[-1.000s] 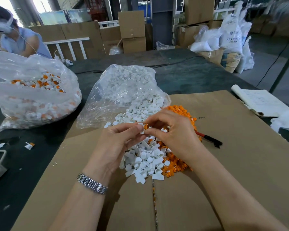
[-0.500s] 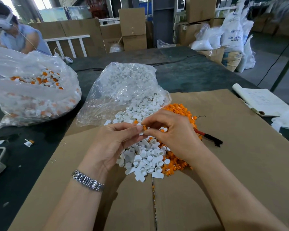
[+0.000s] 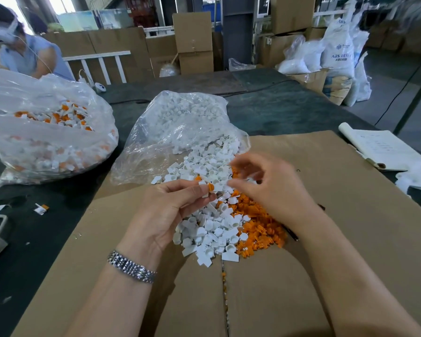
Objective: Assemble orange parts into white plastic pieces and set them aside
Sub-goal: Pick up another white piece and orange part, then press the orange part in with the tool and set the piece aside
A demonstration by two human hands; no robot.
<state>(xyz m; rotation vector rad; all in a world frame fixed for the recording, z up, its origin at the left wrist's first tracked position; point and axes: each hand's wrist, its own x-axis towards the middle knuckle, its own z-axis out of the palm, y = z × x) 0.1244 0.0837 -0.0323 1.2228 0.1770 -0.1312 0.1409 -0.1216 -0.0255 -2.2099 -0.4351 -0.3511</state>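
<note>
My left hand [image 3: 170,210] pinches a white piece [image 3: 204,188] with orange part [image 3: 210,187] seated; right hand [image 3: 265,188], loosely curled and blurred, hovers just right—check it sits flush before setting aside.

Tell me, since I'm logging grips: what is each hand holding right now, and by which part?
The left hand pinches a white piece by its white body, the orange part protruding. The right hand is blurred; a hold cannot be told.
</note>
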